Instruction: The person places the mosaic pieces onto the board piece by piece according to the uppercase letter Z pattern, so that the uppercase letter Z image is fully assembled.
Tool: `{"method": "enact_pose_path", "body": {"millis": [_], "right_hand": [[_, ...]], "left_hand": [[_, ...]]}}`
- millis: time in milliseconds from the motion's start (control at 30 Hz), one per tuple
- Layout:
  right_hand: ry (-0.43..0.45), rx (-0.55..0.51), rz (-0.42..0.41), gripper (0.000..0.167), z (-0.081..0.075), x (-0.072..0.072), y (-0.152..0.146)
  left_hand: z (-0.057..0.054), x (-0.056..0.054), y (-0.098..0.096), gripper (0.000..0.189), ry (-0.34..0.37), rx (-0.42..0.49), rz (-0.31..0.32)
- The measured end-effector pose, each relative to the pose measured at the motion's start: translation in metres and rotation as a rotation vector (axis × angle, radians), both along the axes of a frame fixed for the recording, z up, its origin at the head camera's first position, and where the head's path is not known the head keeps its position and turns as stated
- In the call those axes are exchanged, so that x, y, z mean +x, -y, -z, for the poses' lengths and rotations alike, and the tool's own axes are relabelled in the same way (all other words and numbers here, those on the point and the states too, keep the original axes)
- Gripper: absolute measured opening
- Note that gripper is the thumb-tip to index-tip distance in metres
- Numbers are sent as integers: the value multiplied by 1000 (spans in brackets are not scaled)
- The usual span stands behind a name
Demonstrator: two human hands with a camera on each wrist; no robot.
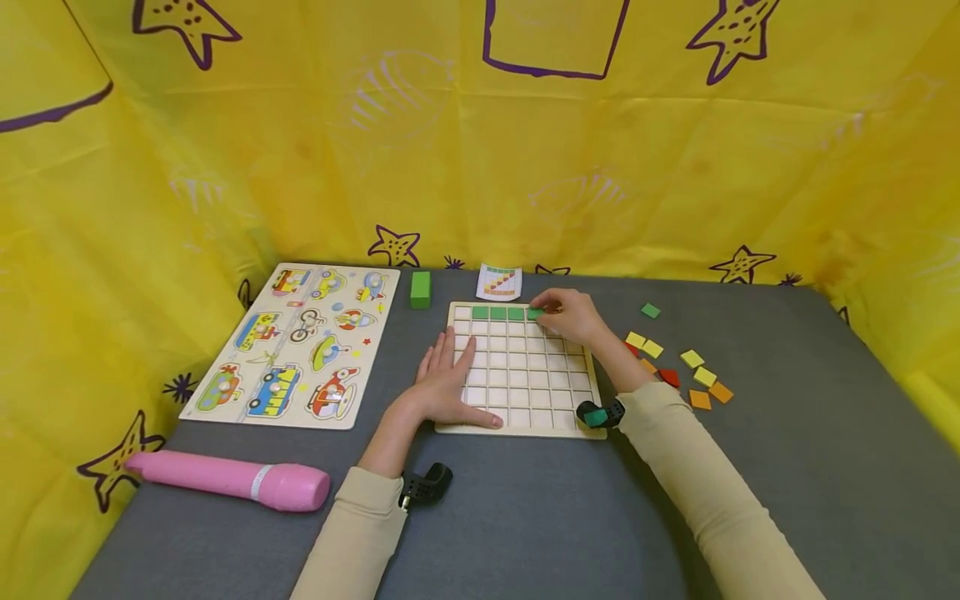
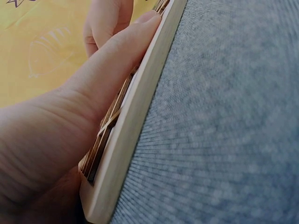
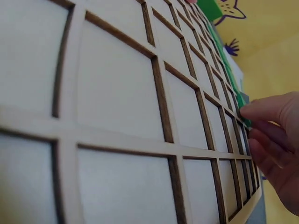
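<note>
A wooden grid board [image 1: 487, 432] lies on the table, with green square tiles [image 1: 497, 313] in its top row. My left hand [image 1: 444, 387] rests on the board's left side, fingers spread; in the left wrist view its thumb [image 2: 124, 44] lies along the near edge. At the top row, the thumb and fingers of my right hand [image 1: 572, 318] pinch a green tile [image 1: 535, 314] over a cell right of the other green ones. The right wrist view shows these fingertips at the tile's edge, partly covering it. The lower rows hold no coloured tiles.
Behind the board lies a pattern card [image 1: 499, 283], with a green block [image 1: 421, 290] to its left. Loose yellow, red and orange tiles [image 1: 705, 377] and one green tile [image 1: 650, 311] lie right. Left are a vehicle puzzle [image 1: 300, 342] and a pink marker-shaped object [image 1: 225, 481].
</note>
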State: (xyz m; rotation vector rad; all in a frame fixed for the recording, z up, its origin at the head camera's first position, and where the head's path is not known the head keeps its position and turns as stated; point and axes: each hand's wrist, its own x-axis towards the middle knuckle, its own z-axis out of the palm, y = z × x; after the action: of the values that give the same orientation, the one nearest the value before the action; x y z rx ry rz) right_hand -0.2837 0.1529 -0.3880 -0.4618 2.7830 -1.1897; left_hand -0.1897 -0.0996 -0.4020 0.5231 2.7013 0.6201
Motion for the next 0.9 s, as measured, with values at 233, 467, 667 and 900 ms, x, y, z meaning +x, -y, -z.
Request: {"method": "enact_pose_path", "body": {"millis": [233,467,667,900], "right_hand": [[7,-34,6,29,4,3,-7],[31,-90,57,29,5,7,-25],[-22,-22,184,25,1,7,-62],[-11,89,351,31,-8,12,-114]], "left_hand": [[0,0,-5,131,7,3,12],[1,0,-5,132,13,16,6],[2,-1,-3,133,6,20,5],[1,0,1,132,-7,38,1]]}}
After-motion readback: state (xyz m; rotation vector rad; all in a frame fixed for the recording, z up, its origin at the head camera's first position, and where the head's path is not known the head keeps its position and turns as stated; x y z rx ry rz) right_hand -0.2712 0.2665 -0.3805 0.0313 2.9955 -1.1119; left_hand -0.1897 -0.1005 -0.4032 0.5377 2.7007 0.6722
